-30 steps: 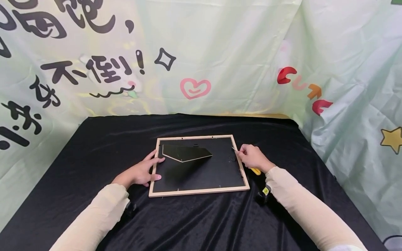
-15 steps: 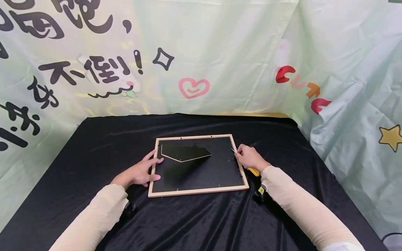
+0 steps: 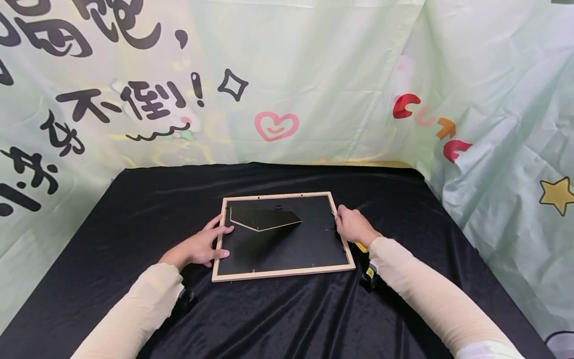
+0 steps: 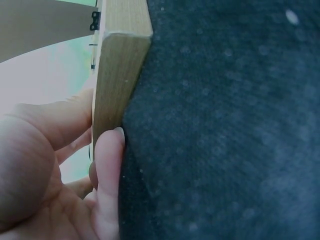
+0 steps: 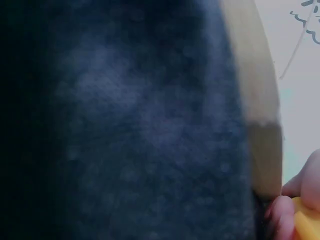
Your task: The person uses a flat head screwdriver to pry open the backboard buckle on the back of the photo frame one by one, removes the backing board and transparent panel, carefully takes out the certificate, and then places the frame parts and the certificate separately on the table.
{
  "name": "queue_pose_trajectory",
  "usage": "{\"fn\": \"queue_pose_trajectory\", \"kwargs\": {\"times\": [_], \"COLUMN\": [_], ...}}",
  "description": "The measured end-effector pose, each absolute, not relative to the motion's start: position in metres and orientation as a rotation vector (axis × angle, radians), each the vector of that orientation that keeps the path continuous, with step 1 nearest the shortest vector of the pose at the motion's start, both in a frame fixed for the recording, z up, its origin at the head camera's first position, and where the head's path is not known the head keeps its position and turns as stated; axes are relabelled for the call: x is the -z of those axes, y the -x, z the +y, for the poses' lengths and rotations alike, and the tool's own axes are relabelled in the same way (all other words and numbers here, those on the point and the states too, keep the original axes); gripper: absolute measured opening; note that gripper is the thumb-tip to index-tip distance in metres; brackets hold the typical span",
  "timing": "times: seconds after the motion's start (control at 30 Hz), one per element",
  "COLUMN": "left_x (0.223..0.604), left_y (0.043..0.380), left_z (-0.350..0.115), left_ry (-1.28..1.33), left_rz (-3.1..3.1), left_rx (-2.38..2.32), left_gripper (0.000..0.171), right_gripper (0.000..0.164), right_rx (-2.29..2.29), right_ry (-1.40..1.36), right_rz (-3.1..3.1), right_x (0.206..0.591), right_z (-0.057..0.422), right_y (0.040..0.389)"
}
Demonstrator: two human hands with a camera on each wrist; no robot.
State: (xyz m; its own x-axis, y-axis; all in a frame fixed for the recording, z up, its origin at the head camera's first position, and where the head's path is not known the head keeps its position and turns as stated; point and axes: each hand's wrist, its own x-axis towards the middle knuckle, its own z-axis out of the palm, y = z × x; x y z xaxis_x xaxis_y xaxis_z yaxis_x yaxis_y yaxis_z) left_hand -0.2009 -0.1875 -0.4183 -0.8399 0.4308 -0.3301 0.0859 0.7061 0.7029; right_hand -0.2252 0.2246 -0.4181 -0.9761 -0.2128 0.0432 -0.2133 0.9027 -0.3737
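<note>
A picture frame with a pale wooden border lies face down on the black cloth. Its black backing board shows, and a black easel stand is tilted up from it. My left hand grips the left rail, thumb over the back and another finger against the outer side in the left wrist view. At the right rail, my right hand holds a yellow-handled tool. The fingers hide most of that tool, and its thin tip is right at the frame's inner edge.
Small dark metal tabs line the frame's rails. Black cloth covers the table and lies in folds at the front. A printed pale green curtain hangs behind the table and along its right side.
My right hand has shifted slightly left and closer against the right rail, and less of the tool's tip shows. The left hand and frame stay in place.
</note>
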Motion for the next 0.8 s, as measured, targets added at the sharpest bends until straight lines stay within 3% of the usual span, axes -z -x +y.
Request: {"fn": "queue_pose_trajectory", "kwargs": {"times": [0.47,0.8], "left_x": [0.419,0.419], "left_y": [0.202,0.199], "left_z": [-0.185,-0.186], "left_ry": [-0.405,-0.387], "left_rz": [2.423,2.419], "left_rx": [-0.969,-0.987], "left_gripper": [0.07,0.07], "right_gripper": [0.025,0.022], "right_rx": [-0.553,-0.394], "right_ry": [-0.072,-0.081], "right_rz": [-3.231,-3.242], "right_x": [0.409,0.407], "right_z": [0.22,0.215], "right_y": [0.234,0.243]}}
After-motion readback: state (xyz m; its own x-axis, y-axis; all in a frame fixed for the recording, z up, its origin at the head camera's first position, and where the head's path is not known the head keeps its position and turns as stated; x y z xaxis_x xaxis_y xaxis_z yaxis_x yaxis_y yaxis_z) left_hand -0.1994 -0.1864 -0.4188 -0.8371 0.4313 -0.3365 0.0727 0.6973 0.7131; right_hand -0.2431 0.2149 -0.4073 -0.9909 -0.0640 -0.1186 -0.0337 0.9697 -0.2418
